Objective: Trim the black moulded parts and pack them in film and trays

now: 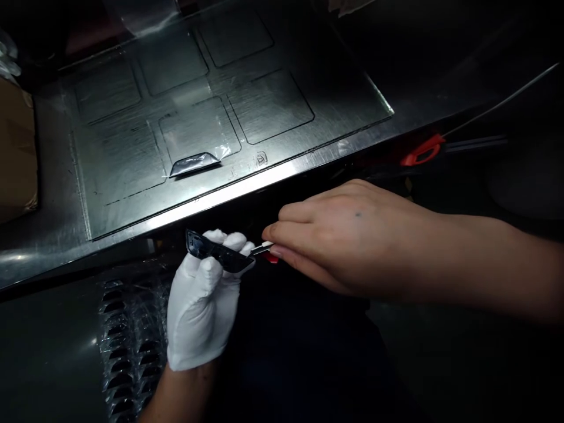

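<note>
My left hand (200, 314), in a white glove, grips a glossy black trapezoid plastic part (219, 254) between thumb and fingers, just below the table's front edge. My bare right hand (348, 235) is closed around a slim tool (262, 248) with a narrow metal tip and a bit of red beneath. This tip meets the right end of the black part; its exact kind is hard to make out. Another dark trapezoid part (195, 164), with a shiny surface, lies on the glass sheet (282, 154) above my hands.
The glass sheet, marked with rounded dark outlines, rests on a metal table (229, 192). At lower left, clear plastic trays (136, 329) hold several black parts. A cardboard box (17, 147) stands at far left. A red-handled object (423, 151) lies at right beneath the table edge.
</note>
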A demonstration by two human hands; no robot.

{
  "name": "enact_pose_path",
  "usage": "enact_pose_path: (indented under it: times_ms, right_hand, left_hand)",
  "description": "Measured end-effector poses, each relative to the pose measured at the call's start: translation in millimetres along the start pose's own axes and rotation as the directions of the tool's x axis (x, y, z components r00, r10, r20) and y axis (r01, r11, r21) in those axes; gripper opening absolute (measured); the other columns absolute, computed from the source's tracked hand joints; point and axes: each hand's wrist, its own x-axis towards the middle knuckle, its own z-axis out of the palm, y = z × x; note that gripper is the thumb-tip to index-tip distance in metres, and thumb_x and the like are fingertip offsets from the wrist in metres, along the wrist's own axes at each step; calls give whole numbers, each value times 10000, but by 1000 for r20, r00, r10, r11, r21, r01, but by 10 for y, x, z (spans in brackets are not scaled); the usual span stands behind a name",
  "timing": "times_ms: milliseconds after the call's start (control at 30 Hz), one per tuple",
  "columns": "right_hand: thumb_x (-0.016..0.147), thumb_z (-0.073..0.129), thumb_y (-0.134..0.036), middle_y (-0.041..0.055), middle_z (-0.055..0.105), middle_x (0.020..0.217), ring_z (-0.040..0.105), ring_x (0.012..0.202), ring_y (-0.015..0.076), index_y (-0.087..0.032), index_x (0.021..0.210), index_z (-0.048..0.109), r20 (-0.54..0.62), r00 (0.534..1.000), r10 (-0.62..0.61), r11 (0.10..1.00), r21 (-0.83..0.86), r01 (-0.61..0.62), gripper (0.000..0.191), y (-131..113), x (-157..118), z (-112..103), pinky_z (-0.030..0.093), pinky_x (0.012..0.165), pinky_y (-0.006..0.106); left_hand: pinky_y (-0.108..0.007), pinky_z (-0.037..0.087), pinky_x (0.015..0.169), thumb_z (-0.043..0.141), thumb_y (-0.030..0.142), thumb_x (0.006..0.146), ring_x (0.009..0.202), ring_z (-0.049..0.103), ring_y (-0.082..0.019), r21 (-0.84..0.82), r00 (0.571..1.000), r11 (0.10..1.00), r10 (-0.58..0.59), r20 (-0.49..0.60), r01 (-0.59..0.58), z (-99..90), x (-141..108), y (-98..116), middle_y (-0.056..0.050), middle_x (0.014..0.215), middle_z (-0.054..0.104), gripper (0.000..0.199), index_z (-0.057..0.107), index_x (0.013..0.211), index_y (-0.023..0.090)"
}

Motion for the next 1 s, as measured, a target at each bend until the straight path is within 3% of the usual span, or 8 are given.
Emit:
enact_pose_path:
  times_ms: [167,567,767,1000]
  right_hand:
    - [1042,479,-311,35,691,821,573,656,168,-206,1032,743,-27,999,-20,997,-69,18,284,-16,-12,24,279,569,312]
    - [1014,547,-319,-6,653,720,528,574,146,-219,872,708,-52,998,-18,996,-86,14,237,-46,-79,99,202,531,306]
    - [1007,559,-315,7,687,752,594,589,170,-221,1054,761,-114,993,-26,995,-98,15,228,-111,-77,136,249,514,307]
    - [1003,571,-303,26,727,815,644,632,185,-215,1090,764,-128,992,-17,995,-97,5,228,-132,-94,155,323,508,311]
  left_hand:
    - [-325,601,997,735,252,927,985,732,-153,34,999,999,32,18,-32,29,-3,-11,-4,1047,786,172,735,1095,214]
    - [-322,624,957,708,205,943,958,761,-166,101,992,987,126,30,-129,-15,-56,-73,-28,1031,798,166,740,1105,197]
    - [-368,593,1020,736,175,913,1002,745,-186,209,967,945,255,9,-251,-19,-73,-114,-39,1046,796,200,742,1111,194]
    - [-355,588,1027,736,166,912,1025,739,-184,271,926,887,373,54,-373,-9,-61,-162,-17,1042,803,201,743,1111,198]
